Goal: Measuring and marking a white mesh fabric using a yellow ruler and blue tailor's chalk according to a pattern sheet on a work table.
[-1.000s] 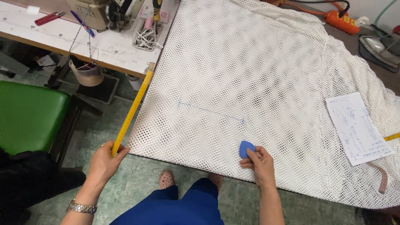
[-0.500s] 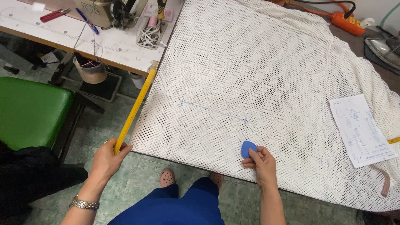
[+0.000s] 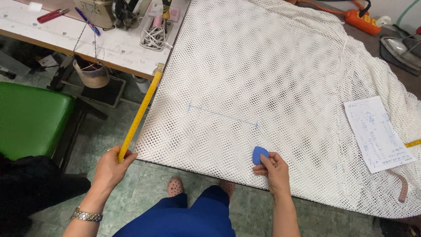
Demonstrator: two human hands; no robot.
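Fingers of the left hand (image 3: 112, 169) are closed on the near end of a long yellow ruler (image 3: 139, 116), whose long axis is run up and away along the left edge of the white open-mesh cloth (image 3: 272, 79) toward the worktop (image 3: 118, 48). A flat, rounded blue chalk (image 3: 259, 155) is pinched upright in the right hand (image 3: 275, 172), resting on the mesh just below a faint blue line. Compared with a second ago, both hands are held in nearly the same places.

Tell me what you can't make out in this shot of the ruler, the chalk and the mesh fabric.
Head view only:
- Yellow ruler: its near end is hidden inside the left hand.
- Blue chalk: its lower part is covered by the right hand fingers.
- Paper sheet: writing too small.
- White mesh fabric: cut off by the right edge.
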